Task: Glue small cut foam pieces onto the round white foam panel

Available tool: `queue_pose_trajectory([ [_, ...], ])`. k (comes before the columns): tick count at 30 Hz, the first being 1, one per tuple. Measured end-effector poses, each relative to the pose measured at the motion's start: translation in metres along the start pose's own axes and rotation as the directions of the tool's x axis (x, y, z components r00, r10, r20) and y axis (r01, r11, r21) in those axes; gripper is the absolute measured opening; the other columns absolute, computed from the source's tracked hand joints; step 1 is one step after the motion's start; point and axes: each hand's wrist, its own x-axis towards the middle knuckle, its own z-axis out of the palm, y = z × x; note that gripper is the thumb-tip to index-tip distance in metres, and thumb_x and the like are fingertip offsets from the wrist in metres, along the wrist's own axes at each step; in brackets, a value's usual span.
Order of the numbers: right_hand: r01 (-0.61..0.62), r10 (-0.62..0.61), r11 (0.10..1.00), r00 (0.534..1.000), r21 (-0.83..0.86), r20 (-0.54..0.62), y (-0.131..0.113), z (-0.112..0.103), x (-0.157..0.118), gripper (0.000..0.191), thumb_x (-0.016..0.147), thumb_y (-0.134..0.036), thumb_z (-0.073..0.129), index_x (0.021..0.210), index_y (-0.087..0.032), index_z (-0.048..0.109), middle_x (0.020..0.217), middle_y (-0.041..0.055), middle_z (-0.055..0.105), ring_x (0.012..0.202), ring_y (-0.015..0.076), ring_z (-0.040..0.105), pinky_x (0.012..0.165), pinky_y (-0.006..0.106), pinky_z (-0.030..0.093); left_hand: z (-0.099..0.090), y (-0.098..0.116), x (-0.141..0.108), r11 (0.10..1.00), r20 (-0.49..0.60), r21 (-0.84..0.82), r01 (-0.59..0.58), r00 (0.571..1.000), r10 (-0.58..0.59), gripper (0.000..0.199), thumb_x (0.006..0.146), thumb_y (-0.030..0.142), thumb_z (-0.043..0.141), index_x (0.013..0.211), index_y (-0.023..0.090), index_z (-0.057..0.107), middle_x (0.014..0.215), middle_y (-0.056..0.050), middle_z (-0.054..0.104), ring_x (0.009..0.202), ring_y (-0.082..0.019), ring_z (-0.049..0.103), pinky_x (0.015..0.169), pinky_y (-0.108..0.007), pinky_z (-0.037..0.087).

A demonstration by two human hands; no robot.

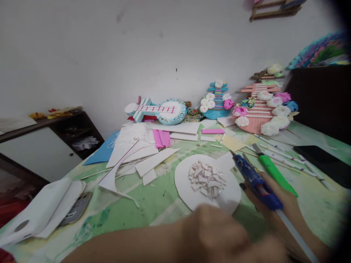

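In the head view my right hand (287,210) is closed around a blue glue gun (256,179). Its nozzle points up and left, and a whitish glue stick (296,235) sticks out of the back. My left hand (214,235) crosses the lower front, smeared by motion, so its fingers cannot be made out. Just beyond it lies a round white board (182,179) with a short neck at the upper right. A heap of small white cut pieces (205,177) rests on the board. Close to my right hand lies a green-handled cutter (276,173).
White board scraps (148,162) and pink paper (161,138) spread behind. Paper sticks (285,159) and a black phone (323,162) lie right. Decorated model instruments (171,109) stand along the wall. A grey phone (75,210) lies left beneath a white cover (41,212).
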Motion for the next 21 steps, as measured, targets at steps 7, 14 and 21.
queue_pose_trajectory([
  [7,-0.137,0.13,0.991,0.939,0.001,0.317,0.038,0.005,0.025,0.022,0.071,-0.037,0.053,0.087,-0.023,0.046,0.068,0.0029,0.064,0.056,0.0214,0.062,0.049,0.03,0.046,0.006,-0.11,0.01,0.67,-0.049,0.06,0.74,0.673,-0.738,0.033,0.083,0.01,0.037,0.115,0.011,0.044,0.106,-0.016,0.059,0.096,-0.022,0.056,0.083,-0.035,0.044],
  [14,-0.475,0.3,0.826,0.826,0.303,0.477,0.036,0.01,0.024,0.024,0.069,-0.027,0.055,0.09,-0.025,0.044,0.077,0.0011,0.064,0.057,0.0193,0.066,0.051,0.032,0.054,0.023,-0.14,-0.005,0.505,0.19,-0.027,0.863,0.5,-0.845,0.011,0.076,0.019,0.051,0.084,0.013,0.055,0.092,-0.014,0.06,0.093,-0.027,0.055,0.083,-0.037,0.04],
  [21,-0.531,0.356,0.687,0.841,0.496,0.407,0.032,0.018,0.02,0.028,0.065,-0.032,0.062,0.088,-0.024,0.049,0.085,0.0017,0.065,0.051,0.0178,0.065,0.045,0.029,0.053,0.028,-0.15,-0.012,0.315,0.2,-0.398,0.862,0.417,-0.887,0.025,0.076,0.04,0.052,0.066,0.016,0.054,0.066,-0.004,0.059,0.066,-0.019,0.056,0.061,-0.028,0.042],
])
